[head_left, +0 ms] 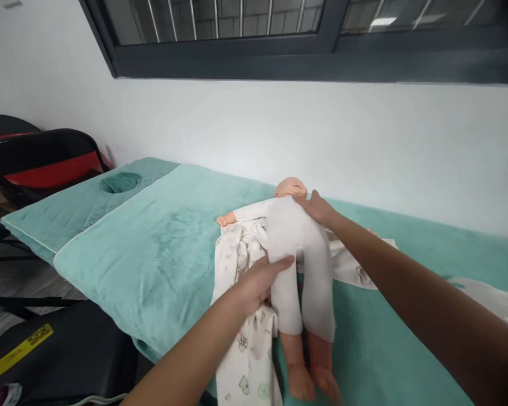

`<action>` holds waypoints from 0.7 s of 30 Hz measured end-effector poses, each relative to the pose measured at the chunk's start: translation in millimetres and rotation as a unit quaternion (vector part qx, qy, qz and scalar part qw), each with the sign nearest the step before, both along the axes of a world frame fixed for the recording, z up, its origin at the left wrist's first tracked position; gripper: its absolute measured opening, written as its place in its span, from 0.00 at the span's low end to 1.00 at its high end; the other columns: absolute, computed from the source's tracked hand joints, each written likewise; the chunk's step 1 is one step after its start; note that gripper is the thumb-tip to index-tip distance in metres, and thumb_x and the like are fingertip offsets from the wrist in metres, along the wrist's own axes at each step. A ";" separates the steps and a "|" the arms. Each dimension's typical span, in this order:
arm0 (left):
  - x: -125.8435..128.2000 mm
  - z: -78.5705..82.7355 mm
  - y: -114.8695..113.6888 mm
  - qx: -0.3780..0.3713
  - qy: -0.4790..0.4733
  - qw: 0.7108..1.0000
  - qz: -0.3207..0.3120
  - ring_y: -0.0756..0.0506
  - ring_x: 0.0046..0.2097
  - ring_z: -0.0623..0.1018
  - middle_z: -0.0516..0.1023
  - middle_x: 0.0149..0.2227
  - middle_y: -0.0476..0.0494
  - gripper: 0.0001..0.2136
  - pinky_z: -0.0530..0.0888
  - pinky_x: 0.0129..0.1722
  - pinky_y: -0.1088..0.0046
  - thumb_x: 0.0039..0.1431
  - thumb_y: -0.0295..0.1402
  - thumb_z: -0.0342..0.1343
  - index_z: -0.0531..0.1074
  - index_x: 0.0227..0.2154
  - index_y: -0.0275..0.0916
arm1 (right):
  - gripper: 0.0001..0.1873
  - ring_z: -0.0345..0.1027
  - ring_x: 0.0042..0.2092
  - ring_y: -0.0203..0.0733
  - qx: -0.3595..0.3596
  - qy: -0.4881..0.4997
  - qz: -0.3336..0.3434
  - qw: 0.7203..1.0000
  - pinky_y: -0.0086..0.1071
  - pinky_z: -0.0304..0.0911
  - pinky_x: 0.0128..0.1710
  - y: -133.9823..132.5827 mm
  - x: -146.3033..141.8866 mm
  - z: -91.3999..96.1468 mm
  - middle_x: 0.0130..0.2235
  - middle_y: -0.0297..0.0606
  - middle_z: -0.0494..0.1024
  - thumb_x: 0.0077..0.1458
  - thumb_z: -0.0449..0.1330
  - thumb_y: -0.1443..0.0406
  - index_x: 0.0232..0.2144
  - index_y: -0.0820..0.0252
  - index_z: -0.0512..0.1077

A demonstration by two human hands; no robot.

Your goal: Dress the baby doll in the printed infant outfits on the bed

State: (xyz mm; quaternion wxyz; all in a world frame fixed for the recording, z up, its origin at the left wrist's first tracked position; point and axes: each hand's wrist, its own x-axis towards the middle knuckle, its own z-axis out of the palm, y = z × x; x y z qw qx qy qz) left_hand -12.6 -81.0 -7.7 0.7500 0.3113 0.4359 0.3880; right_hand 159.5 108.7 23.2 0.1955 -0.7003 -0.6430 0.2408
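Note:
A baby doll (294, 248) in a plain white one-piece lies on its back on a teal-covered table (161, 237), head toward the wall and bare feet toward me. Under it a white printed garment (245, 344) is spread out and hangs over the near edge. My left hand (260, 279) rests against the doll's hip and thigh, fingers stretched out along its side. Beside the head, my right hand (317, 207) lies on the doll's shoulder, fingers extended. Neither hand grips anything.
The table has a face hole (121, 182) near its left end. Black and red chairs (42, 160) stand at the left. A white wall and dark window frame are behind. Another printed cloth (491, 299) lies at the right. The floor at lower left carries yellow tape (17, 352).

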 end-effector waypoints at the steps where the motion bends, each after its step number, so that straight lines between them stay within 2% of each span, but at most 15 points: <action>1: 3.7 -3.7 3.2 -0.017 -0.043 0.999 0.011 0.41 0.42 0.81 0.81 0.43 0.38 0.24 0.76 0.44 0.64 0.52 0.43 0.63 0.72 0.50 0.38 | 0.49 0.64 0.58 0.61 -0.010 0.012 0.015 1.000 0.45 0.63 0.54 6.4 2.6 1.4 0.61 0.62 0.63 0.54 0.55 0.40 0.64 0.72 0.53; 3: 7.5 -6.9 8.9 -0.031 -0.085 0.995 0.031 0.41 0.40 0.81 0.81 0.41 0.37 0.23 0.77 0.43 0.64 0.51 0.39 0.65 0.73 0.49 0.36 | 0.39 0.69 0.55 0.55 -0.039 0.053 0.067 0.996 0.39 0.66 0.52 16.7 8.2 6.3 0.59 0.55 0.69 0.56 0.56 0.43 0.59 0.65 0.65; 5: 4.4 -1.9 14.3 -0.035 -0.095 0.994 0.048 0.41 0.39 0.81 0.81 0.41 0.37 0.21 0.78 0.41 0.65 0.49 0.37 0.66 0.74 0.47 0.35 | 0.31 0.71 0.53 0.51 -0.087 0.114 0.127 0.981 0.35 0.68 0.50 25.0 12.6 14.1 0.55 0.50 0.74 0.57 0.57 0.46 0.52 0.61 0.73; 7: -7.9 10.6 20.2 -0.039 -0.105 0.992 0.050 0.42 0.38 0.81 0.81 0.41 0.37 0.19 0.78 0.39 0.65 0.50 0.36 0.65 0.75 0.45 0.35 | 0.29 0.72 0.52 0.51 -0.139 0.173 0.172 0.960 0.36 0.70 0.49 32.4 11.9 24.6 0.53 0.48 0.76 0.56 0.58 0.46 0.50 0.60 0.74; 9: -30.1 26.9 27.4 -0.041 -0.123 0.991 0.036 0.43 0.36 0.81 0.81 0.40 0.36 0.16 0.78 0.38 0.65 0.52 0.36 0.63 0.76 0.43 0.33 | 0.29 0.73 0.51 0.52 -0.159 0.208 0.193 0.945 0.38 0.71 0.48 39.9 1.8 36.5 0.52 0.47 0.77 0.56 0.59 0.46 0.50 0.59 0.75; 12: -75.9 48.7 40.3 -0.045 -0.127 0.991 0.014 0.45 0.33 0.80 0.81 0.38 0.35 0.14 0.78 0.37 0.69 0.56 0.37 0.59 0.77 0.39 0.30 | 0.26 0.73 0.49 0.54 -0.131 0.224 0.205 0.944 0.39 0.71 0.47 54.2 -32.8 50.8 0.49 0.48 0.79 0.56 0.59 0.48 0.48 0.60 0.75; 15: -122.6 60.6 52.6 -0.033 -0.072 0.996 0.046 0.44 0.34 0.80 0.81 0.36 0.35 0.14 0.78 0.40 0.68 0.57 0.39 0.58 0.78 0.37 0.31 | 0.27 0.72 0.50 0.56 -0.112 0.249 0.240 0.932 0.41 0.71 0.48 73.2 -78.0 54.8 0.49 0.49 0.78 0.55 0.62 0.48 0.47 0.62 0.75; 18: -159.6 62.3 62.1 -0.039 -0.007 0.996 0.076 0.39 0.38 0.81 0.82 0.35 0.35 0.16 0.78 0.43 0.59 0.57 0.43 0.57 0.77 0.36 0.33 | 0.27 0.71 0.51 0.53 -0.126 0.279 0.278 0.910 0.41 0.71 0.48 92.0 -117.9 49.5 0.52 0.47 0.76 0.53 0.63 0.49 0.49 0.61 0.73; 21: -189.4 55.9 69.4 -0.029 0.049 0.993 0.101 0.33 0.40 0.81 0.81 0.35 0.32 0.18 0.77 0.43 0.52 0.55 0.45 0.59 0.76 0.37 0.32 | 0.25 0.73 0.49 0.50 -0.133 0.303 0.288 0.899 0.40 0.71 0.47 106.2 -149.3 40.4 0.52 0.48 0.76 0.54 0.64 0.52 0.49 0.62 0.72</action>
